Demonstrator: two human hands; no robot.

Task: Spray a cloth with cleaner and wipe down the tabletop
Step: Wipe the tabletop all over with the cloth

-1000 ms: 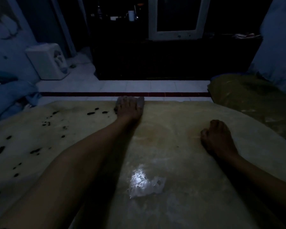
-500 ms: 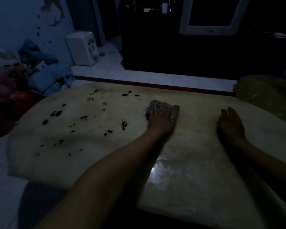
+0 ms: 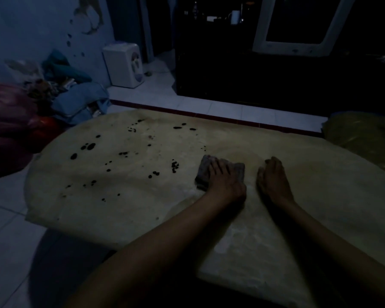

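Near the middle of the pale yellowish tabletop [image 3: 125, 210], my left hand [image 3: 226, 183] presses flat, fingers straight, on the grey folded cloth [image 3: 203, 174]; my right hand [image 3: 273, 181] rests beside it, loosely curled, holding nothing.

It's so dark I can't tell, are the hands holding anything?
The left hand presses flat on top of a cloth on the table, fingers spread over its middle. The right hand rests on the table and holds nothing.

Cloth [image 3: 220, 175] on the counter [image 3: 125, 210] under the left hand [image 3: 226, 185], right hand [image 3: 273, 183] just beside it to the right, spots [image 3: 129, 153] left of the cloth, appliance [image 3: 123, 64] on the floor behind — clothes pile [image 3: 60, 94] far left.
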